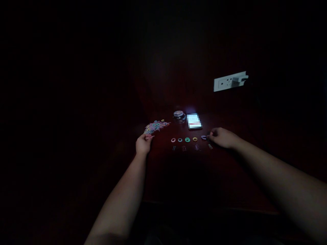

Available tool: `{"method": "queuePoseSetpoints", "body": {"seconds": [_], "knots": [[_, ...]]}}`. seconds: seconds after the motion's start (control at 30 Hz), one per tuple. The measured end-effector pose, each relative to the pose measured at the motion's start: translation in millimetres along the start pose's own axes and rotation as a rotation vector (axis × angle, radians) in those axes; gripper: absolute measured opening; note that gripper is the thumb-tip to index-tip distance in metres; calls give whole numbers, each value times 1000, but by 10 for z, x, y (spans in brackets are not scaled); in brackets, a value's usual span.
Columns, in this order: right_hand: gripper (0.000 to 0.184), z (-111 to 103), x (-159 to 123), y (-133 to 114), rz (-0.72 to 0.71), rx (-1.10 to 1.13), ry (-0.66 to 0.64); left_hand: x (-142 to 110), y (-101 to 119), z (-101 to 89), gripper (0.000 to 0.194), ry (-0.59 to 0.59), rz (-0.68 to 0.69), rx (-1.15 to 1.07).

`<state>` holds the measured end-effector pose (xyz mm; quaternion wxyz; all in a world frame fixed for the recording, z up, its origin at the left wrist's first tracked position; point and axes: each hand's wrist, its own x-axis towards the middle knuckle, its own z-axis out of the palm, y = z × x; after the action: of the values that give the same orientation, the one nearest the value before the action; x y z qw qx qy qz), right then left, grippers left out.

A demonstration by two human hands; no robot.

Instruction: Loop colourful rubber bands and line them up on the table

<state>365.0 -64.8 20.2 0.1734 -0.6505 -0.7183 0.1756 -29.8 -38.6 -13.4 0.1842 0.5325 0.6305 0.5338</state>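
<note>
My right hand (221, 137) is closed in a pinch at the edge of a purple hair tie (203, 137), which lies at the right end of a row. Along that row are a yellow hair tie (195, 139), a green one, a blue one and a pink hair tie (173, 140). Below them sit small bunches of thin elastic bands (197, 147) in separate colours. My left hand (143, 144) has its fingers pinched together just in front of a mixed heap of hair ties (156, 126). A tiny pale thing shows at its fingertips, too small to name.
Behind the row stand a round lidded jar (179, 115) and a lit phone (194, 121) with a blurred screen. A wall socket (230, 81) with a plug in it is at the right. The dark table's front edge (212, 208) is faint, and the surroundings are very dark.
</note>
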Motion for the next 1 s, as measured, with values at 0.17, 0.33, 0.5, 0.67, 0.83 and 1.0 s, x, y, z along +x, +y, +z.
{"method": "queuePoseSetpoints", "body": {"seconds": [0.17, 0.33, 0.5, 0.67, 0.83, 1.0], "knots": [[23, 7, 7, 15, -2, 7, 3, 11, -18, 19, 20, -30, -2, -22], [21, -5, -7, -2, -6, -3, -1, -3, 9, 24, 21, -43, -21, -63], [22, -2, -7, -12, 6, -4, -14, -15, 37, 25, 22, -60, -32, -103], [23, 15, 14, 6, 1, 4, -13, -23, 55, 16, 20, -53, -32, -115], [22, 9, 7, -4, 1, 11, -16, -7, 27, 13, 19, -61, -21, -101], [24, -15, -24, -48, 4, -10, -14, 15, -9, 18, 19, -102, -24, -102]]}}
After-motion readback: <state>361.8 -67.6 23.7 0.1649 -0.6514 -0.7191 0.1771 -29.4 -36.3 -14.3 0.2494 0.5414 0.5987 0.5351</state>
